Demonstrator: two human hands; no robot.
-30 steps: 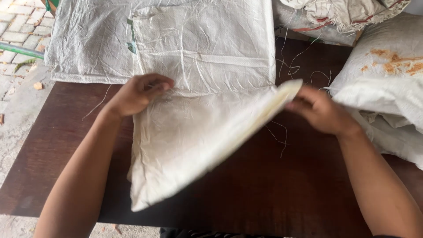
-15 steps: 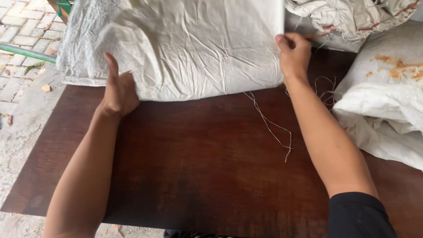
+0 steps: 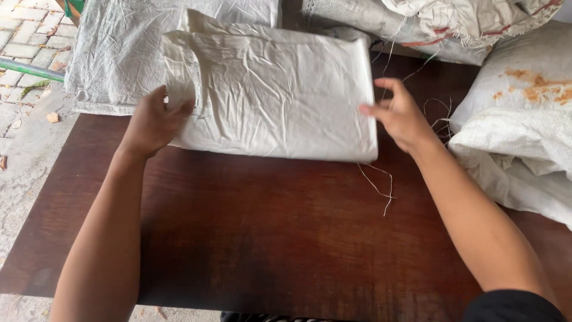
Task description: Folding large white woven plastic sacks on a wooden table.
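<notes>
Head view, table: dark brown wooden table, bare across its near half, paving at 9 o'clock beyond its edge.
Sack: a white woven sack, folded into a thick rectangle, lies flat at 12 o'clock on the table's far half, its near edge a neat fold.
Left hand: the left hand grips the sack's left edge at 10 o'clock, thumb and fingers pinching a bunched bit of cloth; a narrow hold on the sack.
Right hand: the right hand rests at 2 o'clock against the sack's right edge, fingers spread and loosely curled, touching the cloth but not clearly clasping it.
Flat sack: a second sack lies spread flat beneath and behind the folded one, at 11 o'clock.
Pile: more sacks heaped at 3 o'clock, one stained orange; another crumpled heap at 1 o'clock.
Threads: loose threads trail from the sack's near right corner.
Progress: by my reading the folding looks largely done, the bundle compact; the rumpled left edge appears unsmoothed, and the pile beside it seems unfolded.
</notes>
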